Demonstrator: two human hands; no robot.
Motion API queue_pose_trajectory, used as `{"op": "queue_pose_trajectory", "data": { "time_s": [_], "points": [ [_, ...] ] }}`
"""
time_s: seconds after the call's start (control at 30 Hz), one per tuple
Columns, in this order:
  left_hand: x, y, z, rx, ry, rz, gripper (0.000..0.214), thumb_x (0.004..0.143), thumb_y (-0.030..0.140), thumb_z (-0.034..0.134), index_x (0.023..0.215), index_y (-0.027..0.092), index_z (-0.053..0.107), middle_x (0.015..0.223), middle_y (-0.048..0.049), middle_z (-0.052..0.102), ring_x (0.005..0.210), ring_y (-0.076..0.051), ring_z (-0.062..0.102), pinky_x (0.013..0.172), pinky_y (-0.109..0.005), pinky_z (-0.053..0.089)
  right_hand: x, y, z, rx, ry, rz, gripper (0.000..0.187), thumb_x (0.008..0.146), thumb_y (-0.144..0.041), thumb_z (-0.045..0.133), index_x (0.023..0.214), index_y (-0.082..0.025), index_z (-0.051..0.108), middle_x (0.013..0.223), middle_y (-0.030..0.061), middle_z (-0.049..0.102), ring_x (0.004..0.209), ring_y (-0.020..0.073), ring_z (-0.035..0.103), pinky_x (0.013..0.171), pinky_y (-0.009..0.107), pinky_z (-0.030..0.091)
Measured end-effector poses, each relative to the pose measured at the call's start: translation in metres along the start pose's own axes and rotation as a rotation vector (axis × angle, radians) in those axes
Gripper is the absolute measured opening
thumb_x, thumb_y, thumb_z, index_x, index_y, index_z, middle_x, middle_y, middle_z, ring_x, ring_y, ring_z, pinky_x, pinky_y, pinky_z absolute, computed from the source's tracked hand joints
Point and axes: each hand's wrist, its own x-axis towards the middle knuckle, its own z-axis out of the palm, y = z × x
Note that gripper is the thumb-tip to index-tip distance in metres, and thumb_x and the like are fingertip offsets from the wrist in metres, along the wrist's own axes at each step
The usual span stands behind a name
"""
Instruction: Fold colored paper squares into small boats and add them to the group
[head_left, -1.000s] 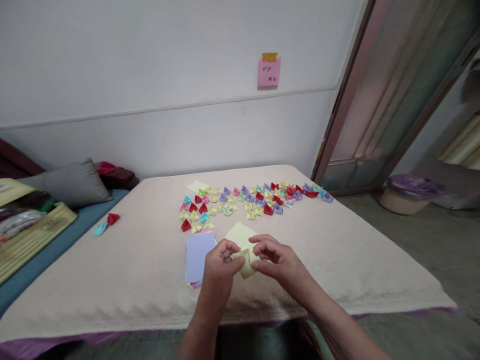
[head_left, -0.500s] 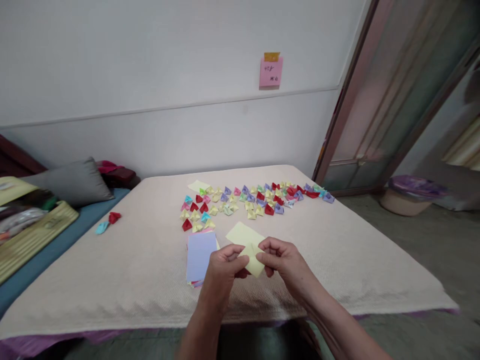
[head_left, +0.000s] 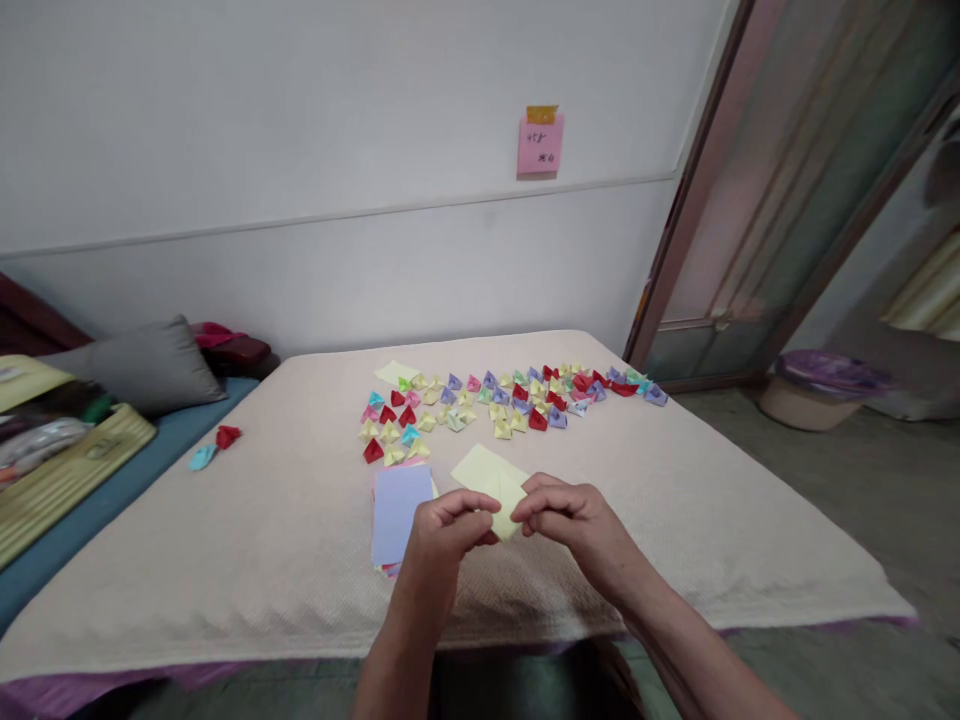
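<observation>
Both of my hands pinch a small folded yellow paper piece (head_left: 507, 515) just above the table's near edge. My left hand (head_left: 442, 537) grips its left side with fingers curled. My right hand (head_left: 574, 527) grips its right side, fingers pressed together. Behind the hands a flat yellow sheet (head_left: 484, 468) lies on the cloth. A stack of coloured paper squares with a lilac sheet on top (head_left: 400, 503) lies just left of my left hand. Farther back, several small folded paper pieces (head_left: 495, 400) in red, yellow, purple, blue and pink are spread in a band.
A beige textured cloth (head_left: 285, 530) covers the table. A red and a blue folded piece (head_left: 216, 445) lie apart at the left edge. A grey pillow (head_left: 150, 365) and a yellow tray (head_left: 60, 470) sit left. A pink note (head_left: 540, 145) hangs on the wall; a basin (head_left: 817, 390) stands right.
The yellow piece has been folded smaller and is now mostly covered by my fingertips. Both hands have drawn closer together and lowered slightly.
</observation>
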Motion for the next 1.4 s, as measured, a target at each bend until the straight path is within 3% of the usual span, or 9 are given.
{"op": "queue_pose_trajectory", "data": {
  "time_s": [0.1, 0.3, 0.53, 0.77, 0.87, 1.0, 1.2, 1.3, 1.4],
  "points": [
    [0.002, -0.002, 0.001, 0.135, 0.031, 0.078, 0.009, 0.063, 0.016, 0.065, 0.072, 0.015, 0.068, 0.052, 0.002, 0.055, 0.053, -0.01, 0.049, 0.054, -0.021, 0.034, 0.0, 0.0, 0.001, -0.031, 0.016, -0.014, 0.009, 0.07, -0.018, 0.063, 0.066, -0.02, 0.071, 0.073, 0.0024, 0.058, 0.071, 0.0169, 0.052, 0.064, 0.028, 0.038],
    [0.003, -0.007, 0.007, 0.169, 0.066, 0.185, 0.012, 0.062, 0.015, 0.065, 0.074, 0.018, 0.064, 0.045, 0.0095, 0.03, 0.045, -0.006, 0.025, 0.045, -0.02, 0.018, 0.0, 0.009, 0.009, -0.057, 0.179, 0.007, 0.005, 0.068, -0.021, 0.067, 0.066, -0.02, 0.062, 0.057, -0.0047, 0.046, 0.052, 0.0107, 0.035, 0.051, 0.024, 0.027],
    [0.003, -0.007, 0.007, 0.158, 0.089, 0.2, 0.018, 0.063, 0.017, 0.067, 0.081, 0.018, 0.066, 0.055, 0.0061, 0.046, 0.053, -0.008, 0.036, 0.052, -0.02, 0.028, -0.001, 0.01, 0.011, -0.063, 0.196, -0.018, 0.011, 0.067, -0.016, 0.067, 0.078, -0.021, 0.068, 0.069, -0.0022, 0.058, 0.06, 0.0123, 0.043, 0.059, 0.026, 0.033],
    [0.004, -0.013, 0.012, 0.048, 0.118, 0.181, 0.02, 0.063, 0.021, 0.069, 0.083, 0.019, 0.065, 0.057, 0.0052, 0.053, 0.054, -0.01, 0.043, 0.053, -0.021, 0.032, 0.0, 0.014, 0.012, -0.031, 0.279, 0.038, 0.016, 0.065, -0.021, 0.071, 0.081, -0.021, 0.07, 0.068, -0.0008, 0.062, 0.06, 0.014, 0.048, 0.057, 0.027, 0.037],
    [0.003, -0.012, 0.011, 0.227, 0.17, 0.227, 0.017, 0.067, 0.021, 0.067, 0.084, 0.02, 0.067, 0.064, 0.0038, 0.058, 0.06, -0.012, 0.048, 0.058, -0.022, 0.036, 0.0, 0.016, 0.012, -0.216, 0.283, -0.074, 0.013, 0.072, -0.02, 0.066, 0.085, -0.021, 0.07, 0.08, 0.003, 0.066, 0.072, 0.0181, 0.056, 0.067, 0.03, 0.042],
    [0.0, -0.007, 0.012, 0.42, 0.227, 0.287, 0.013, 0.071, 0.023, 0.065, 0.083, 0.02, 0.068, 0.073, 0.0013, 0.064, 0.068, -0.014, 0.053, 0.065, -0.024, 0.04, -0.001, 0.017, 0.012, -0.49, 0.261, -0.281, 0.01, 0.081, -0.018, 0.058, 0.083, -0.022, 0.066, 0.08, 0.0043, 0.063, 0.079, 0.0196, 0.058, 0.073, 0.031, 0.043],
    [0.002, -0.009, 0.012, 0.537, 0.238, 0.495, 0.007, 0.073, 0.016, 0.06, 0.072, 0.02, 0.066, 0.079, -0.0012, 0.062, 0.08, -0.016, 0.055, 0.076, -0.027, 0.04, -0.003, 0.016, 0.012, -0.635, 0.311, -0.363, 0.011, 0.082, -0.014, 0.054, 0.075, -0.02, 0.06, 0.08, 0.0043, 0.058, 0.081, 0.0195, 0.055, 0.072, 0.03, 0.041],
    [0.005, -0.01, 0.009, 0.45, 0.232, 0.476, 0.005, 0.069, 0.014, 0.063, 0.068, 0.018, 0.064, 0.086, -0.0025, 0.061, 0.088, -0.017, 0.055, 0.082, -0.027, 0.038, -0.002, 0.015, 0.012, -0.61, 0.286, -0.356, 0.012, 0.082, -0.014, 0.055, 0.073, -0.02, 0.06, 0.075, 0.0025, 0.057, 0.076, 0.0182, 0.055, 0.07, 0.029, 0.04],
    [0.008, -0.013, 0.006, 0.201, 0.117, 0.329, 0.007, 0.067, 0.017, 0.068, 0.069, 0.017, 0.061, 0.087, -0.0018, 0.061, 0.082, -0.015, 0.054, 0.075, -0.025, 0.04, -0.002, 0.014, 0.011, -0.5, 0.237, -0.299, 0.012, 0.081, -0.017, 0.057, 0.07, -0.02, 0.061, 0.07, 0.001, 0.056, 0.07, 0.0163, 0.054, 0.065, 0.027, 0.04]
  ]
}}
